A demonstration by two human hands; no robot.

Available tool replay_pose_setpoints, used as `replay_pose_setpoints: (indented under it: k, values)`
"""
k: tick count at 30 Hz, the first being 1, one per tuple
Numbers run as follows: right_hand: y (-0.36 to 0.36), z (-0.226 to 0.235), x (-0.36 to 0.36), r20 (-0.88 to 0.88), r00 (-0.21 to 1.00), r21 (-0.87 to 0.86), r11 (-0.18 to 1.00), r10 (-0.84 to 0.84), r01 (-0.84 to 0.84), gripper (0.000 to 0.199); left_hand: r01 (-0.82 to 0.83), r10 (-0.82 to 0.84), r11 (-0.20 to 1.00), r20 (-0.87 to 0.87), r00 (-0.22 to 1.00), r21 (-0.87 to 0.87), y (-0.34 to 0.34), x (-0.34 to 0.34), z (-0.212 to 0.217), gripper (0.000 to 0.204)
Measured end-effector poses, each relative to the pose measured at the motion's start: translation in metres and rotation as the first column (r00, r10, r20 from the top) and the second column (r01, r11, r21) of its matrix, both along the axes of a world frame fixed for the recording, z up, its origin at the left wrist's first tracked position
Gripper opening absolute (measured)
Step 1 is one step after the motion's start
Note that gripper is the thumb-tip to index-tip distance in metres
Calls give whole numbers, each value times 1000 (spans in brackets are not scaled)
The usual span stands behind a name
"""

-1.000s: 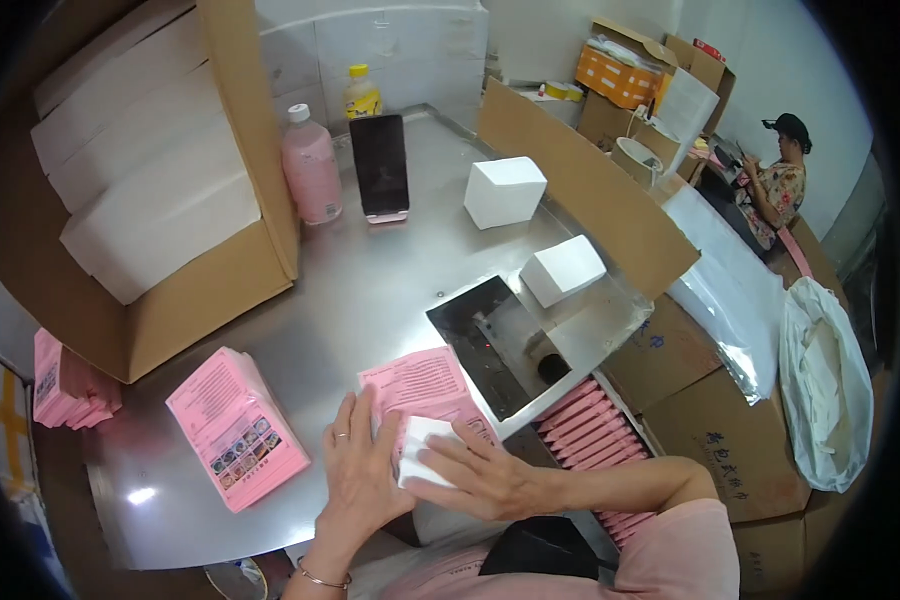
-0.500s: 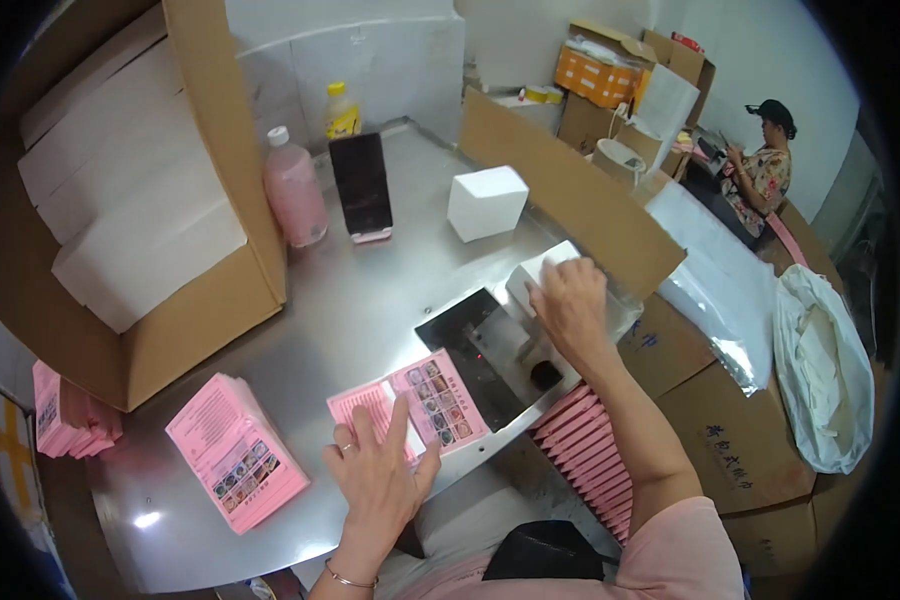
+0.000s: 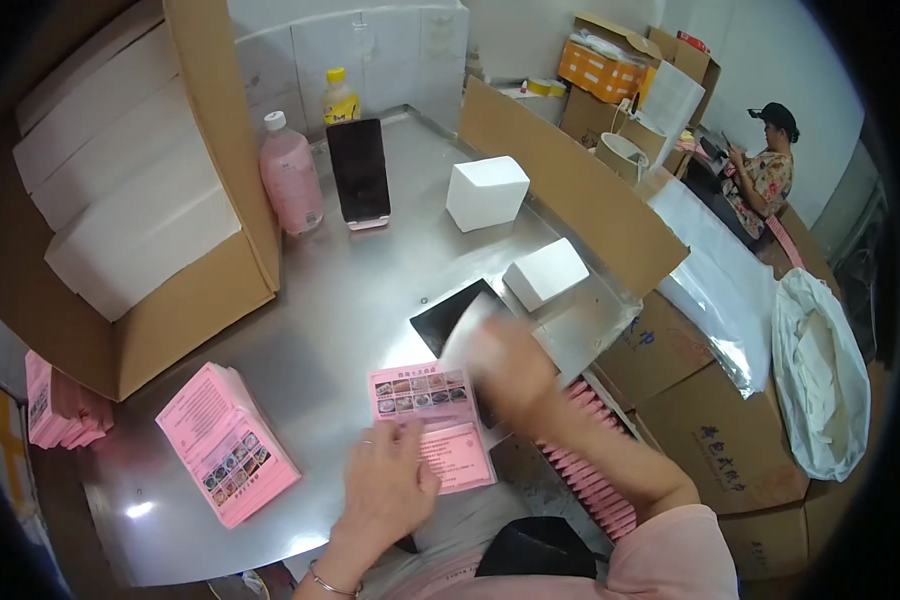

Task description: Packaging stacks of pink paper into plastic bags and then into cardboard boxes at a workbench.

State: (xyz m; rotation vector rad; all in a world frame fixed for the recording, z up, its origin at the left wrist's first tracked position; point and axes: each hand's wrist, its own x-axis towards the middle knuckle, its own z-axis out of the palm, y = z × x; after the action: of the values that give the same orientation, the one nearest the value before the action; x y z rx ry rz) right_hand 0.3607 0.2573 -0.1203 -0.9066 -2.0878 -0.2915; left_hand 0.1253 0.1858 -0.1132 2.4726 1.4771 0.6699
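My left hand [image 3: 395, 490] presses its bent fingers onto a flat pink printed packet [image 3: 455, 457] at the table's front edge. The packet has rows of small food pictures and a seam across its middle. My right hand [image 3: 515, 375] is smeared by motion just above the packet's right side. From its fingers sticks out a blurred white sheet-like thing, apparently tissues [image 3: 473, 335]. A dark flat plate [image 3: 450, 318] lies partly hidden under that hand. Beyond it lies a white block of stacked tissues [image 3: 547, 273], with a second white block [image 3: 487, 194] farther back.
A pile of pink packets [image 3: 228, 445] lies at left, with more [image 3: 65, 405] beyond the table edge. A large carton [image 3: 200, 335] holds white blocks. A phone [image 3: 360, 175] stands beside a pink bottle [image 3: 291, 175]. A cardboard flap [image 3: 570, 180] borders the right. Another person [image 3: 765, 170] sits far right.
My right hand has come from the nearer white block toward the packet, carrying something white. The pink packet has turned under my left hand, whose fingers have drawn together.
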Motion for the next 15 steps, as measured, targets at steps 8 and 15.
replay_pose_setpoints:
  k: [8, 15]
  values:
    - [2, -10, -65, 234, 972, -255, 966, 17, 45, 20, -4, 9, 999, 105, 994, -48, -1, 17, 23, 85]
    - [27, -20, 7, 447, 877, -611, 656, -176, 443, 10, 75, -92, 992, 179, 980, 99, -25, -42, 35, 45]
